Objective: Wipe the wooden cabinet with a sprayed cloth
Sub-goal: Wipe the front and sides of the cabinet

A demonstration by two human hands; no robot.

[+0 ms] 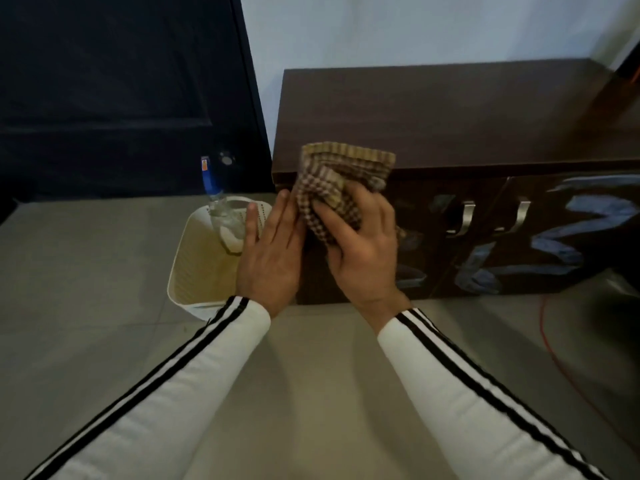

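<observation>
Checked brown-and-cream cloth (341,188) bunched over the front top edge of the wooden cabinet (450,112), near its left corner, just above frame centre. Gripped by the right hand (363,251), fingers curled into the folds, thumb pressing from the side. Left hand (270,251) at 9 o'clock of it, fingers straight and together, holding nothing, laid along the cabinet's left corner; contact there hard to tell.

Wiping apparently under way at that corner, with most of the top and the doors not yet covered. Next, likely: press the cloth flatter and sweep toward 3 o'clock along the edge, then down the doors, minding the two metal handles (462,218).

Dark brown laminate top, bare and matte; pale bluish smears across the door fronts at 3 o'clock, possibly reflections. At 9 o'clock on the grey tiled floor (311,358), a cream basket (201,261) with a clear, blue-topped spray bottle (225,216) leaning inside. Dark door (114,91) at 10 o'clock, pale wall (415,26) at 12, thin red cord (547,327) at 4.
</observation>
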